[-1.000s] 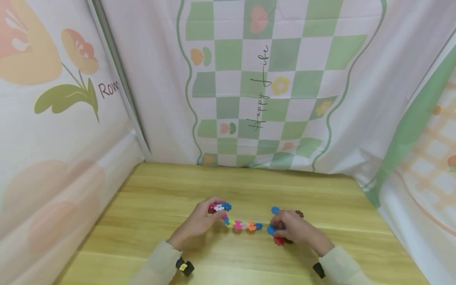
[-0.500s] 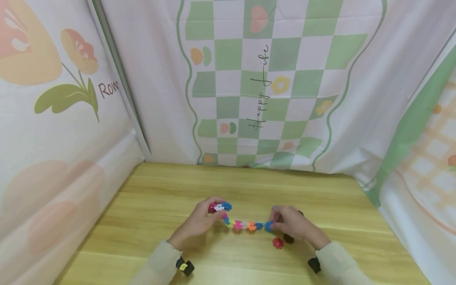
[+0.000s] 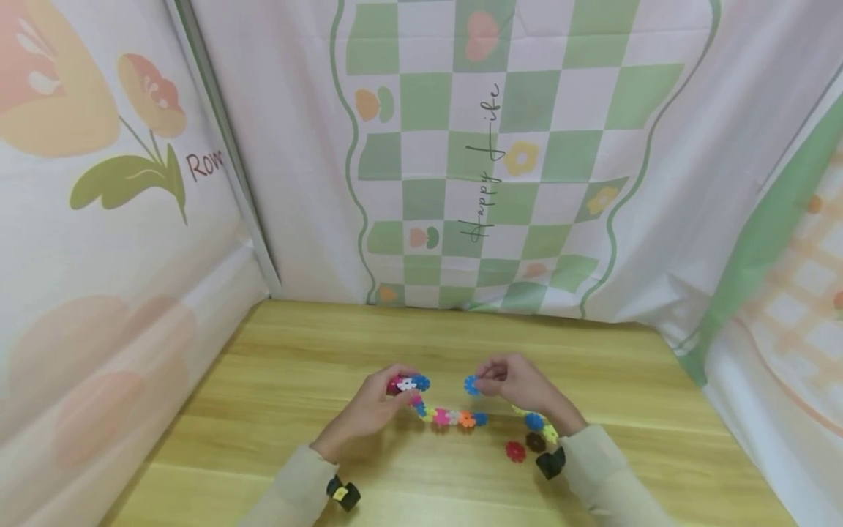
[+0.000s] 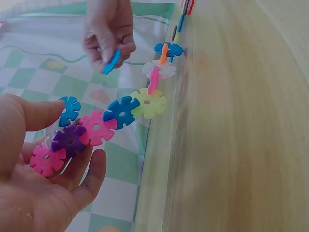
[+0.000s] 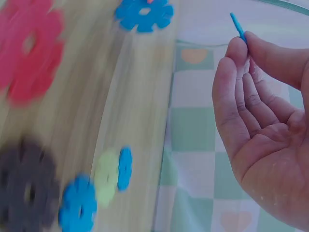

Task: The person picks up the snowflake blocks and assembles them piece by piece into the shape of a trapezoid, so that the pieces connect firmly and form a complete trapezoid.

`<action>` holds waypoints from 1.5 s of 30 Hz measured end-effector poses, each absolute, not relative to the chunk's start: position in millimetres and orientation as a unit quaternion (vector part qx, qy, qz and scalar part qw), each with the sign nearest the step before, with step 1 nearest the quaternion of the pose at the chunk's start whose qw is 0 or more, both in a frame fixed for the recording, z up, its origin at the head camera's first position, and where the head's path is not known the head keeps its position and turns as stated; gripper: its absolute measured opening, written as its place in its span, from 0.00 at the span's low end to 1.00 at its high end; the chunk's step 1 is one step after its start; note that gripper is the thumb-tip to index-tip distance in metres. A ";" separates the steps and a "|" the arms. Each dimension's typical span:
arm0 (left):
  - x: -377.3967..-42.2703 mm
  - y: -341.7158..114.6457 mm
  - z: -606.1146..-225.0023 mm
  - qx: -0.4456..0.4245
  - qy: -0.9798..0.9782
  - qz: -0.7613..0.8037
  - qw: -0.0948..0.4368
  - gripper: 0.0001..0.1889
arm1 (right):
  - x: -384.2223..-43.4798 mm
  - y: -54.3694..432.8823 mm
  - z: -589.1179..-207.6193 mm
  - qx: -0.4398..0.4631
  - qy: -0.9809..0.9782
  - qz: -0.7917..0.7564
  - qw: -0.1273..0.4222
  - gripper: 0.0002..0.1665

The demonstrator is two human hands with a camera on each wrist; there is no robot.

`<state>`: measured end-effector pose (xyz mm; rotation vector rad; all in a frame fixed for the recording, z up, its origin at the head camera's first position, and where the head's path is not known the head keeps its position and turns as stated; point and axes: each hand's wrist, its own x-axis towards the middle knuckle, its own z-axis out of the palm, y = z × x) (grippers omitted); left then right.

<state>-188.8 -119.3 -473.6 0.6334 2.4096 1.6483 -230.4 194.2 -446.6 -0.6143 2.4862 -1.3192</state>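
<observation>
My left hand [image 3: 373,402] grips one end of a chain of interlocked snowflake discs, plastic and notched round the rim. In the left wrist view a purple disc [image 4: 70,141], a pink disc [image 4: 97,128] and a yellow disc [image 4: 149,103] show along it. From the hand the chain runs right, past an orange disc [image 3: 467,419] to a blue disc at its end. My right hand [image 3: 518,380] pinches a single blue snowflake disc [image 3: 471,385] between thumb and forefinger, held up to the right of the left hand and apart from the chain.
Right of the chain, loose snowflake discs lie on the wooden table [image 3: 316,337]: a red one [image 3: 516,451], a brown one [image 3: 536,442], a blue one [image 3: 534,421] and yellow ones [image 3: 549,434]. A patterned curtain [image 3: 428,197] hangs behind the table.
My right hand has picked the blue disc from the loose pieces and moved it left and up, toward the left hand, uncovering discs beneath. My left hand has stayed in place with the chain.
</observation>
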 end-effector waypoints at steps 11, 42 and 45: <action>-190.0 -120.4 -474.6 0.220 0.807 0.543 0.070 0.17 | -224.1 151.1 -441.5 -0.180 0.796 -0.546 0.191 0.19; -191.9 -124.5 -474.9 0.276 0.825 0.492 0.033 0.13 | -225.0 122.6 -441.5 -0.137 0.757 -0.593 0.239 0.17; -194.4 -124.4 -475.8 0.279 0.826 0.489 0.043 0.13 | -225.8 127.3 -441.5 -0.136 0.755 -0.590 0.251 0.18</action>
